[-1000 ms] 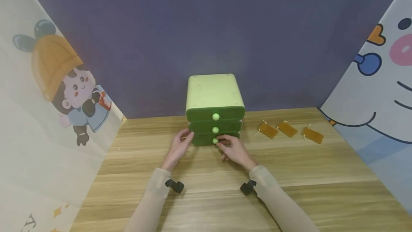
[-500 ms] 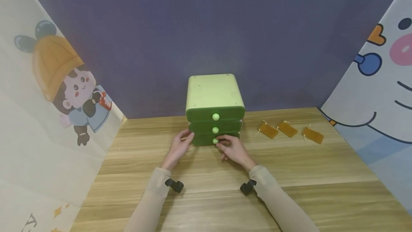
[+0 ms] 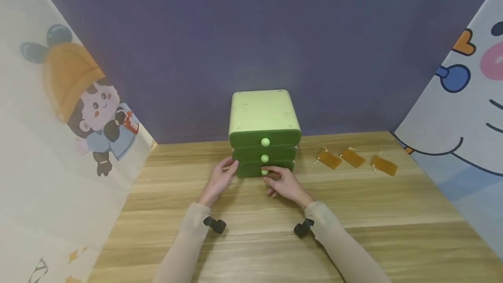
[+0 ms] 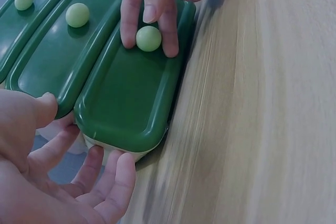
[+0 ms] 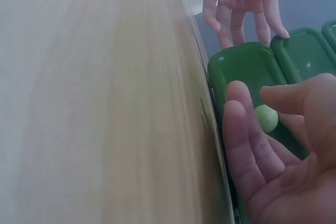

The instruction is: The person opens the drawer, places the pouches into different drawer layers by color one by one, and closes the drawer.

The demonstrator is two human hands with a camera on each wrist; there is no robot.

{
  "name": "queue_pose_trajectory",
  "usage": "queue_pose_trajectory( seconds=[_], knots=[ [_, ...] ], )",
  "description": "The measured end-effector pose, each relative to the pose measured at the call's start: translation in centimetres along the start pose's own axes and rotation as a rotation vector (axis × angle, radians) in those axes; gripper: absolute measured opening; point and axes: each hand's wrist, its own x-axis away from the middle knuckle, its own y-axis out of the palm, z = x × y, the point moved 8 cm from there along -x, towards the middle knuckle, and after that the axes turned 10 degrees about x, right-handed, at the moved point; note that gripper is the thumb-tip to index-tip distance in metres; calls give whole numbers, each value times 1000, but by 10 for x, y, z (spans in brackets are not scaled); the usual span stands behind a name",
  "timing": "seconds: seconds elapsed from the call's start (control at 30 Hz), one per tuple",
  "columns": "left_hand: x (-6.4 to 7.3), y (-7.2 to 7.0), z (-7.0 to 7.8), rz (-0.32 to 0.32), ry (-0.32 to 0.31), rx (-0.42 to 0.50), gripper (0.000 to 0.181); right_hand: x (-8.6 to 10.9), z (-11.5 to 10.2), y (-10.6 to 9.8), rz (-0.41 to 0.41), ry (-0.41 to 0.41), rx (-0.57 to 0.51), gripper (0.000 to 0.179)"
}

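A small chest of drawers (image 3: 261,110) has a pale green body and three dark green drawer fronts, each with a round light green knob. My right hand (image 3: 286,183) is at the bottom drawer (image 4: 126,98). In the left wrist view, two of its straight fingers reach the drawer front on either side of the bottom knob (image 4: 148,39), and the thumb hovers beside that knob. My left hand (image 3: 220,179) steadies the chest's left side. Its thumb touches the edge of the middle drawer (image 4: 65,40), while its fingers lie along the side by the bottom drawer.
Three small orange-brown pouches (image 3: 329,159) with pale drawstrings lie on the wooden table (image 3: 259,248), to the right of the chest. A dark blue wall (image 3: 188,56) rises close behind. Printed cartoon panels (image 3: 102,112) flank the table on both sides.
The right index fingertip has shifted left over the top of the bottom knob, and the fingers are spread a little wider. The left hand keeps its place; the head view has turned slightly.
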Motion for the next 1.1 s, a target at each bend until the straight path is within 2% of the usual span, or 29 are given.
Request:
queue_pose_trajectory(
  seconds=[0.43, 0.77, 1.1],
  knots=[
    [0, 3, -3, -9, -6, -9, 56, 4, -1, -3, 8, -7, 14, 45],
    [-2, 0, -2, 13, -12, 7, 55, 12, -5, -1, -45, -20, 33, 41],
    [0, 0, 1, 22, -10, -5, 47, 12, -3, -2, -18, -39, 24, 35]
  ],
)
